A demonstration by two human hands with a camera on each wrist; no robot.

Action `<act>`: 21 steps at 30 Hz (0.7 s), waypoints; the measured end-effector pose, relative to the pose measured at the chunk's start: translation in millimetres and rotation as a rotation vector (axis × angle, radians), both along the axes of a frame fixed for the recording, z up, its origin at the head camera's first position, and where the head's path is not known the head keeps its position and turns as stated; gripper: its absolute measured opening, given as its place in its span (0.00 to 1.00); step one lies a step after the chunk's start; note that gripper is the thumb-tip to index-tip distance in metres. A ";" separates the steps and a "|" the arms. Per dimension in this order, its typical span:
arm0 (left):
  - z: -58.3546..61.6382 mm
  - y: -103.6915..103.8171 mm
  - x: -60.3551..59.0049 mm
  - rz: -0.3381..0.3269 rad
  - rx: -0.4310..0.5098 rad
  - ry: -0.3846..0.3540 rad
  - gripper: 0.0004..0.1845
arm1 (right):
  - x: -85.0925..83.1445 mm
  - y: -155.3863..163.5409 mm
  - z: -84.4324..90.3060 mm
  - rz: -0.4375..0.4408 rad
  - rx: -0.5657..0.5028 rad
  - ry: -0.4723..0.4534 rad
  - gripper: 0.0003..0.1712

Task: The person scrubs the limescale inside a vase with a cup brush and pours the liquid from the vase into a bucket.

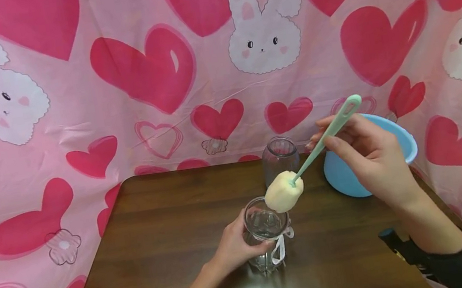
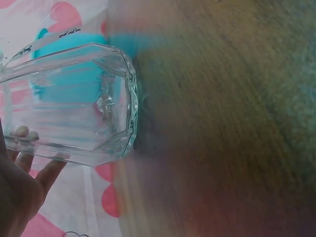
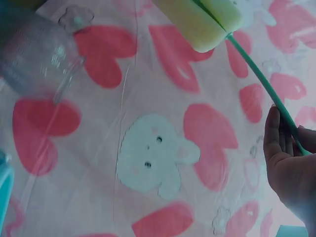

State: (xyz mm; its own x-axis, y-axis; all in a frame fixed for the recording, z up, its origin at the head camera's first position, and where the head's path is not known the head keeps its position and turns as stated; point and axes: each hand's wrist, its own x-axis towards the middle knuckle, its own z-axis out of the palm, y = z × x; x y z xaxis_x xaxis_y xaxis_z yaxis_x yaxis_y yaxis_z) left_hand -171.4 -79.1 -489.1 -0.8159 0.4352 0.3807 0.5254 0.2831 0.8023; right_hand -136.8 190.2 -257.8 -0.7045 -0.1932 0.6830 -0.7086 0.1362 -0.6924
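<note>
A faceted glass jar (image 1: 265, 233) is gripped upright on the desk (image 1: 159, 236) by the left hand (image 1: 235, 247), fingers curled round it. A sponge brush (image 1: 284, 191) is pinched by its green handle in the raised right hand (image 1: 366, 155), its sponge held just over the jar's mouth (not inside).

A staged recording booth is suggested: a small dark wooden worktop (image 1: 159, 236) is enclosed on three sides by a pink plastic sheet (image 1: 116, 106) printed with hearts and bunnies.
</note>
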 end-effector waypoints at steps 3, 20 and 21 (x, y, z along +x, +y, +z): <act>0.4 -0.9 0.1 0.018 -0.018 -0.009 0.42 | -2.2 -9.3 -5.9 0.033 0.037 -0.018 0.22; -0.5 0.6 2.3 0.085 -0.079 0.040 0.43 | -7.7 -13.9 -39.0 -0.044 0.268 -0.089 0.15; -0.6 0.6 2.0 0.083 -0.076 0.047 0.43 | -7.9 -12.2 -40.5 -0.067 0.292 -0.072 0.15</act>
State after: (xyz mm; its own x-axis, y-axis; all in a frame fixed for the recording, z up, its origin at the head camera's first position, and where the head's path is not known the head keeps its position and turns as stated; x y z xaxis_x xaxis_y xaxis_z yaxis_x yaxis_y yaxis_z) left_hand -169.4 -78.4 -489.8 -0.8324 0.3958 0.3879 0.5341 0.3861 0.7521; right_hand -144.7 178.1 -298.3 -0.7666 -0.3259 0.5533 -0.6421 0.3815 -0.6649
